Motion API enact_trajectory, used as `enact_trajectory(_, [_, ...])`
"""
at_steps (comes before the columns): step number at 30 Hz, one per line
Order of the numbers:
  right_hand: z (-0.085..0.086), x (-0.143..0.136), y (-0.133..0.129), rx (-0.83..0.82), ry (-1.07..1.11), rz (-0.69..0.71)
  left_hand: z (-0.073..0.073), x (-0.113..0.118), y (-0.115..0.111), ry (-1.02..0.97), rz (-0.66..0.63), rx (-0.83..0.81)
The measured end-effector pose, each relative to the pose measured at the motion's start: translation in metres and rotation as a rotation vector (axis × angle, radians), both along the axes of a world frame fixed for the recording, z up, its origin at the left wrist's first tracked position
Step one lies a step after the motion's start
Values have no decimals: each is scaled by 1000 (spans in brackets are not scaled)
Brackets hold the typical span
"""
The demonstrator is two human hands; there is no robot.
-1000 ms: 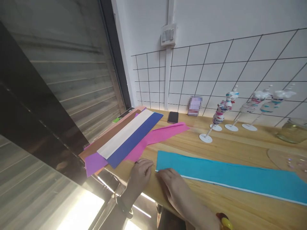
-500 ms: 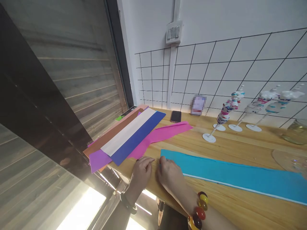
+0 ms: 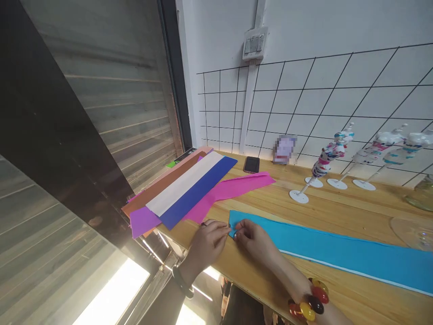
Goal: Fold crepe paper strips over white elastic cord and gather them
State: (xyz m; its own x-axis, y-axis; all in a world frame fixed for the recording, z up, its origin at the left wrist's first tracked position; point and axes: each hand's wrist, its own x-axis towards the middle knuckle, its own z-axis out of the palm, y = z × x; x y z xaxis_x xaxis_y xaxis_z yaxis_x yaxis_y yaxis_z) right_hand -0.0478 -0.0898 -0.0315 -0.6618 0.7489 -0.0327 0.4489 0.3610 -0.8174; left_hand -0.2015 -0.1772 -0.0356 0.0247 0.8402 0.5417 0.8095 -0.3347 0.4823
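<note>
A long blue paper strip [image 3: 331, 246] with a white lower edge lies across the wooden table. My left hand [image 3: 212, 237], with a ring and a bangle, pinches the near-left corner of this strip between thumb and fingers. Beside it, my right hand [image 3: 252, 235] rests over the same end of the strip, its fingers curled and thumb close to the index finger; whether it grips the paper cannot be made out. A bracelet of large beads [image 3: 309, 300] is on the right wrist.
White, dark blue [image 3: 199, 194], brown and purple sheets overlap at the left, over a pink sheet [image 3: 237, 187]. Behind are a phone [image 3: 251, 164] and small dress-form figures [image 3: 326, 158] on white stands. A glass container [image 3: 421, 192] stands at the right.
Both hands have moved slightly right; the left has reached the strip's corner, and the right has opened its curl a little over the strip. The view has shifted slightly.
</note>
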Motion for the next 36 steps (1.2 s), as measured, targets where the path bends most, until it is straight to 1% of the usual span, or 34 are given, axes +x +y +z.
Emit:
enact_trajectory(5, [-3, 0, -1, -4, 53, -2, 3, 3, -3, 170, -18, -38])
enact_trajectory(9, [-1, 2, -2, 18, 62, 3, 3, 5, -4, 267, -9, -74])
enact_trajectory(12, [2, 4, -2, 32, 60, 12, 3, 6, -4, 300, 10, -84])
enact_trajectory(17, [6, 6, -3, 32, 49, 37, 3, 6, -4, 257, 18, -90])
enact_trajectory(21, [10, 7, -4, 39, 31, 49, 4, 6, -5, 215, -3, -102])
enact_trajectory(27, [13, 5, -5, 56, -2, 64, 6, 7, -4, 223, -30, -91])
enact_trajectory(34, [14, 6, -3, 14, 8, 101, 5, 16, 4, 145, 58, -153])
enact_trajectory(36, [12, 7, -2, 0, 16, 105, 5, 17, 4, 124, 62, -167])
